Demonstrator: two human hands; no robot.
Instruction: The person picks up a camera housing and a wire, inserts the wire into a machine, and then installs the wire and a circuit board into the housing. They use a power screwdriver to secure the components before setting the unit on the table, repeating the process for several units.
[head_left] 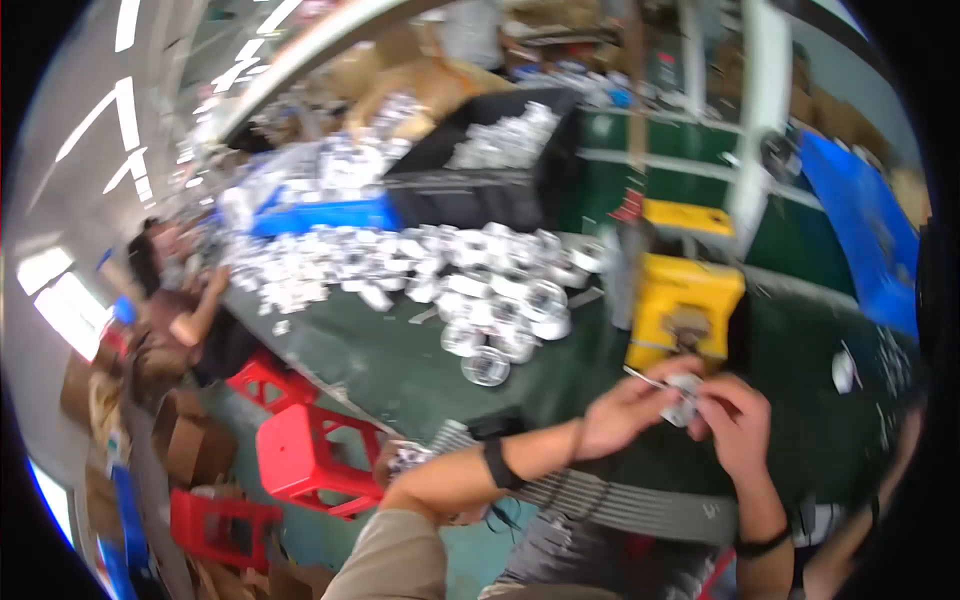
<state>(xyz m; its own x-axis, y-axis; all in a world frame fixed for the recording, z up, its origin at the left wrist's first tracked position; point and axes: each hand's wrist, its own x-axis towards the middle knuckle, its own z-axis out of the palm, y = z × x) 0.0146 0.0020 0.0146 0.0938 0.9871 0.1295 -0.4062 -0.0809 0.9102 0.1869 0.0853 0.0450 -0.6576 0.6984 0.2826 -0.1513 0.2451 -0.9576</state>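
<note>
My left hand (622, 418) and my right hand (738, 418) meet over the near side of the green table, both closed on a small whitish, shiny part (683, 401). Blur keeps its exact kind from showing. A thin light-coloured rod or wire (643, 377) sticks out at the left hand's fingertips. Just beyond my hands stands a yellow machine (686, 300) with a dark metal piece at its front. Left of it lies a heap of white and clear round plastic parts (490, 295).
Behind the heap stand a black crate (465, 195) of clear parts and a blue tray (330, 216). A blue sheet (862, 225) hangs at right. Red stools (300, 458) and cartons (195, 440) fill the left floor. A co-worker (185, 300) sits left; another person's arm (880, 510) shows right.
</note>
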